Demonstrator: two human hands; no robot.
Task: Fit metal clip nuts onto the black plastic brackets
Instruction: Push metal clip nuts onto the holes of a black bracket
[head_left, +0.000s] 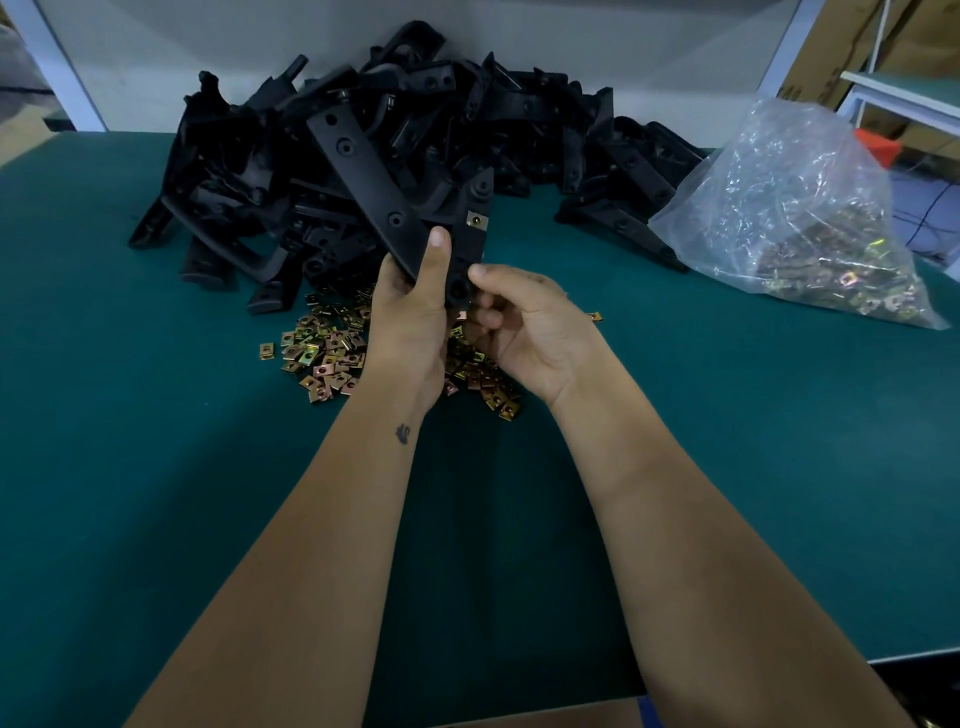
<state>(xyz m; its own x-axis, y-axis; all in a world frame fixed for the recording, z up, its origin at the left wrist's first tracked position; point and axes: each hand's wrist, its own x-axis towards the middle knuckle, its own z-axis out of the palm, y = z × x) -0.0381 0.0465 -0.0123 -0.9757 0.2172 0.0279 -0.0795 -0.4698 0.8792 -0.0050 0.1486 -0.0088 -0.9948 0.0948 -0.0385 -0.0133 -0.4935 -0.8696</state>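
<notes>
Black bracket (374, 192) gripped by left hand (410, 312); right hand (514, 322) pinched its lower end. Best slid next nut from pile (322, 358) at 6 o'clock squarely over edge, like clip (477, 221).

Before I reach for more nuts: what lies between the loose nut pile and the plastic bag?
In the head view, bare green table separates the loose clip nuts from the plastic bag, apart from one stray nut.
</notes>
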